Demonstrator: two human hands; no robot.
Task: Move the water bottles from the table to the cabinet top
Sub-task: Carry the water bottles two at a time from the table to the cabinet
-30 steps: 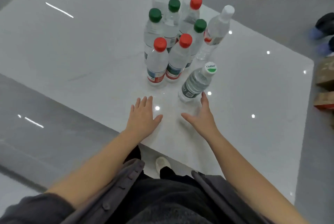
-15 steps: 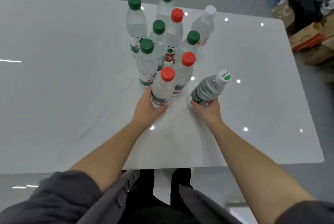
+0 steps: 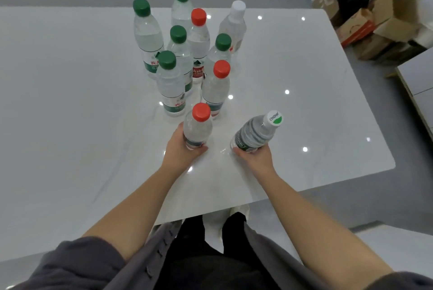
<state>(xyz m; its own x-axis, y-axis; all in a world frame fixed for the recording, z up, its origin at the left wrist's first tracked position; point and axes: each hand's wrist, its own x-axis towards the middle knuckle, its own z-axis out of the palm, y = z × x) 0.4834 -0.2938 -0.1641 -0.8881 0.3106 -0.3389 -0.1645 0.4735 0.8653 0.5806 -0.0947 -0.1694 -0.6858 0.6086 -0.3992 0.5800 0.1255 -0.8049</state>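
Note:
Several clear water bottles stand clustered on the glossy white table (image 3: 70,125), with green, red and white caps. My left hand (image 3: 181,149) is wrapped around the base of the nearest red-capped bottle (image 3: 198,125), which sits apart from the cluster toward me. My right hand (image 3: 255,155) grips the bottom of a bottle with a white-and-green cap (image 3: 255,135), tilted to the right. Behind stand a second red-capped bottle (image 3: 216,88) and a green-capped one (image 3: 169,83). No cabinet top can be made out with certainty.
Cardboard boxes (image 3: 375,25) and dark bags lie on the floor beyond the table's far right corner. A pale furniture edge (image 3: 417,93) shows at the right. The table's near edge runs just in front of my legs.
Both hands went from flat and empty on the table to gripping a bottle each. The red-capped bottle and the white-and-green-capped bottle have come toward me, away from the cluster.

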